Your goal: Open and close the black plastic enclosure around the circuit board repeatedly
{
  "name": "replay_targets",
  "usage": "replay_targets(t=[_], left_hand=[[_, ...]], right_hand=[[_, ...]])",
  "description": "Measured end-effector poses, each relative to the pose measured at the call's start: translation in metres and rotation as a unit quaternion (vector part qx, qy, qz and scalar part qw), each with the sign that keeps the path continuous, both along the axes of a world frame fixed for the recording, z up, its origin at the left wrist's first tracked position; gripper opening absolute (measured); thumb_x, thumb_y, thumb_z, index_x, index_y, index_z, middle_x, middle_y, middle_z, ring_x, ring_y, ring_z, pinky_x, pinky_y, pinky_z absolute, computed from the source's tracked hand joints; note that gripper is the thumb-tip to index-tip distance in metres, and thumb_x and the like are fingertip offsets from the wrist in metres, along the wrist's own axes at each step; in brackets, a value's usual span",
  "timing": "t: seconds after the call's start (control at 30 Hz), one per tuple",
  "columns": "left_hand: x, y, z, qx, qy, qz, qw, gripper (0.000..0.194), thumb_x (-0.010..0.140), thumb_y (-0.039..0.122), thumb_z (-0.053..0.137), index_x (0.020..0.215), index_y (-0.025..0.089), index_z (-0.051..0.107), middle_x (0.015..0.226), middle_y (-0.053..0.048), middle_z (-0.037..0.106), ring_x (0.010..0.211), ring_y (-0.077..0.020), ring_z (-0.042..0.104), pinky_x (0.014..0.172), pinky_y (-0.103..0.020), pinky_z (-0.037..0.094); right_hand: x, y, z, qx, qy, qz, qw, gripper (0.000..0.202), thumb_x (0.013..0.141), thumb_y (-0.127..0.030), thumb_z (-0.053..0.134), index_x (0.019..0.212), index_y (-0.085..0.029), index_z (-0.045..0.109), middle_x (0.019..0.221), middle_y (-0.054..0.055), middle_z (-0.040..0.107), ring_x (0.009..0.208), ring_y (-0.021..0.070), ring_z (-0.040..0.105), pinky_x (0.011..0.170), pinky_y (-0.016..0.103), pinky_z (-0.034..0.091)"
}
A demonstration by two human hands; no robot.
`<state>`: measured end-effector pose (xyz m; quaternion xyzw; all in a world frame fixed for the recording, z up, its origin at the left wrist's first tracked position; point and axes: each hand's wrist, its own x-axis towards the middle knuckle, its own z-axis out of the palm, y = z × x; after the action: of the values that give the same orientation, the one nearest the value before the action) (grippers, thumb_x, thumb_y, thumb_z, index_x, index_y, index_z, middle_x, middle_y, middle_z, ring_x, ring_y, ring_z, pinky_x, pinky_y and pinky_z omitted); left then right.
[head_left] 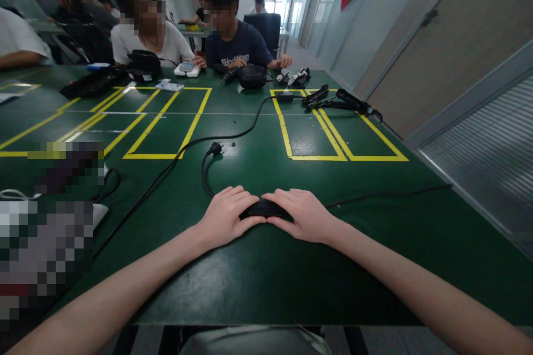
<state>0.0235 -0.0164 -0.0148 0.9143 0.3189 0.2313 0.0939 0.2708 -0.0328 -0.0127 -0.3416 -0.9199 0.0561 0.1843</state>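
I hold a black object just above or against the tabletop, straight in front of me; its underside is hidden, so I cannot tell whether it touches. My left fingers pinch its left end, index finger over the top and thumb below along the near side. My right fingers pinch its right end the same way, so the two thumb tips come together just beneath its near edge. Only the middle of it shows between my fingers.

A short black cord curves away from behind my left fingers to a black plug, which lies with its prongs toward the right. From behind my right fingers a thin black cord runs to the right edge.

A longer black cable crosses from the near left up to a small black box at the far side, over yellow tape lines. Beside that box lie black tools. Across from me sit a person in a dark shirt, near a black pouch, and a person in a white shirt, near a white device.
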Motion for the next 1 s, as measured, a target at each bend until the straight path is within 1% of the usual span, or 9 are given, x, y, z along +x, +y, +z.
replay_targets(t=[0.2,0.4,0.5,0.57,0.63,0.7,0.8,0.9,1.0], left_hand=[[0.000,-0.002,0.004,-0.020,-0.008,0.012,1.000,0.042,0.102,0.054,0.059,0.118,0.017,0.070,0.097,-0.010,0.075,0.087,-0.0235,0.066,0.082,-0.038,0.053],[-0.001,-0.001,0.009,-0.048,-0.007,0.010,0.999,0.033,0.102,0.048,0.063,0.110,0.017,0.073,0.086,-0.006,0.070,0.079,-0.0215,0.065,0.076,-0.034,0.050],[0.000,-0.002,0.009,-0.074,-0.028,0.003,0.997,0.030,0.100,0.046,0.066,0.107,0.017,0.075,0.085,-0.005,0.071,0.080,-0.0210,0.065,0.074,-0.032,0.050],[0.000,-0.003,0.008,-0.080,-0.047,0.007,0.996,0.030,0.101,0.044,0.066,0.113,0.017,0.075,0.088,-0.006,0.073,0.081,-0.0212,0.066,0.076,-0.033,0.051],[-0.001,-0.003,0.008,-0.050,-0.065,0.008,0.997,0.038,0.101,0.042,0.065,0.130,0.018,0.070,0.100,-0.009,0.076,0.092,-0.0238,0.069,0.085,-0.037,0.053],[-0.004,-0.001,0.009,0.013,-0.073,0.008,0.997,0.052,0.101,0.040,0.065,0.148,0.020,0.058,0.121,-0.012,0.075,0.114,-0.0285,0.067,0.102,-0.045,0.050],[-0.011,0.004,0.013,0.120,-0.076,0.039,0.989,0.064,0.102,0.037,0.064,0.160,0.023,0.041,0.153,-0.015,0.059,0.144,-0.0340,0.050,0.121,-0.055,0.033],[-0.015,0.007,0.013,0.152,-0.078,0.050,0.984,0.071,0.102,0.032,0.062,0.165,0.022,0.031,0.162,-0.017,0.049,0.153,-0.0340,0.041,0.125,-0.055,0.029],[-0.016,0.008,0.008,0.125,-0.047,0.026,0.991,0.068,0.102,0.030,0.060,0.164,0.022,0.033,0.161,-0.015,0.050,0.153,-0.0320,0.041,0.127,-0.054,0.028]], right_hand=[[0.004,0.002,-0.003,0.008,-0.015,-0.001,1.000,0.030,0.109,-0.041,0.049,0.119,-0.017,0.064,0.095,0.009,0.069,0.077,0.0205,0.066,0.070,0.032,0.048],[0.000,-0.001,0.000,0.035,0.001,0.023,0.999,0.044,0.107,-0.043,0.052,0.144,-0.019,0.053,0.121,0.013,0.070,0.093,0.0228,0.070,0.077,0.034,0.053],[-0.004,-0.002,0.000,0.076,-0.049,0.053,0.994,0.046,0.106,-0.043,0.056,0.145,-0.018,0.054,0.116,0.012,0.070,0.085,0.0216,0.068,0.073,0.033,0.052],[-0.004,-0.001,-0.001,0.099,-0.068,0.056,0.991,0.044,0.107,-0.038,0.054,0.146,-0.019,0.055,0.111,0.012,0.069,0.080,0.0208,0.067,0.070,0.032,0.051],[0.001,0.002,0.000,0.107,-0.056,0.046,0.992,0.044,0.107,-0.037,0.052,0.148,-0.020,0.055,0.108,0.011,0.069,0.077,0.0204,0.067,0.068,0.032,0.051],[0.010,0.007,0.002,0.101,-0.011,0.014,0.995,0.047,0.106,-0.038,0.053,0.150,-0.022,0.053,0.108,0.010,0.070,0.077,0.0207,0.068,0.067,0.031,0.053],[0.033,0.022,0.010,0.089,0.117,-0.074,0.986,0.049,0.103,-0.036,0.058,0.150,-0.024,0.053,0.117,0.012,0.070,0.093,0.0257,0.071,0.078,0.035,0.058],[0.066,0.042,0.020,0.115,0.250,-0.182,0.944,0.048,0.097,-0.037,0.065,0.143,-0.024,0.059,0.129,0.013,0.069,0.113,0.0319,0.068,0.095,0.045,0.057],[0.107,0.062,0.027,0.171,0.336,-0.292,0.879,0.048,0.091,-0.042,0.067,0.134,-0.022,0.063,0.124,0.012,0.069,0.113,0.0319,0.067,0.098,0.050,0.055]])
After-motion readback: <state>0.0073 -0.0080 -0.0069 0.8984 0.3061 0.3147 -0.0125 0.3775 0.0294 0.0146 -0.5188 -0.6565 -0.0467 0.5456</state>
